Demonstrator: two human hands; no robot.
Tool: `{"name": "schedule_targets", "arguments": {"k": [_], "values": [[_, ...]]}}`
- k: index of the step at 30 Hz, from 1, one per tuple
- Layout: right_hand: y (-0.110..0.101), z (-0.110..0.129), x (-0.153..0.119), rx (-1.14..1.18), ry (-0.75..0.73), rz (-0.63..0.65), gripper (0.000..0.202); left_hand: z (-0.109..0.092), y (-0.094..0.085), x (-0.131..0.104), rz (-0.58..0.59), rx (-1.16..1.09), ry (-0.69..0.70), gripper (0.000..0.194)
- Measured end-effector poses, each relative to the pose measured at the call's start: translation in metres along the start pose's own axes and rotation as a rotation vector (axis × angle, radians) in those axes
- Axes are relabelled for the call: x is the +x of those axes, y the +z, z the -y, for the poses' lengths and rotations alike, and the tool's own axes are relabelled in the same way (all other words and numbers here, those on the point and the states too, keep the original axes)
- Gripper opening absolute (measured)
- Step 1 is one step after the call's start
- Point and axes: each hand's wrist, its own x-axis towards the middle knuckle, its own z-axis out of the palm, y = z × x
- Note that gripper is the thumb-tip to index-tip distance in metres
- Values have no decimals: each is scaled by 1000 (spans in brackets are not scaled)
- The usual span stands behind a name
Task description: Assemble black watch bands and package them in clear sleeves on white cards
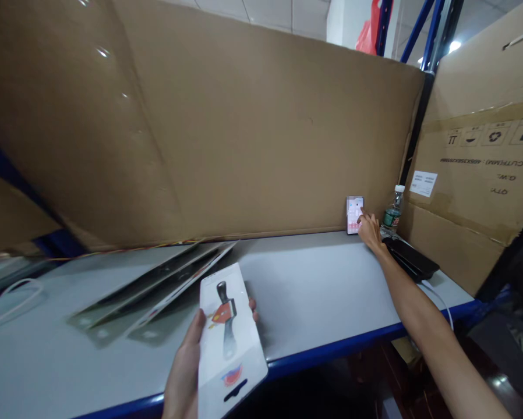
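While the back of the bench (305, 291) is closed off by a tall cardboard sheet (261, 134), its right end is bounded by a large printed carton (484, 151). Several flat packs (183, 291) are laid overlapping and aslant on the left part. At the other end, a black case (412, 259) is set close to the right forearm. Near the front edge, a white pack (229, 337) printed with a handled tool is held up by the left hand (185, 364), its fingers clamped round both long sides. A bottle (392, 215) is stood just beside the right hand (370, 228), whose index finger is stretched to the screen of an upright phone (353, 212); its fingers are somewhat apart, with nothing seen gripped. Whether the glass is actually touched cannot be told. The screen is best tapped lightly with one fingertip, since the phone, seemingly propped against the cardboard, could be tipped by a hard push. The forearm should be lifted clear of the case and bottle, and the pack should be gripped by its sides, so that its printed face is left uncovered.
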Motion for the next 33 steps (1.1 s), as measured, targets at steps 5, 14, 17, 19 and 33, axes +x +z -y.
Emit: {"name": "schedule_targets", "arguments": {"k": [5, 14, 17, 19, 33], "values": [[0, 0, 0, 7, 0, 0, 30, 0, 0, -1, -59, -15, 13, 62], [2, -2, 0, 14, 0, 5, 32, 2, 2, -1, 62, -35, -36, 72], [2, -2, 0, -2, -2, 4, 31, 3, 2, -1, 80, -54, -49, 73], [2, -2, 0, -7, -3, 8, 30, 3, 2, -1, 85, -57, -52, 71], [0, -1, 0, 17, -15, 1, 31, 3, 3, -1, -7, -4, 3, 69]]}}
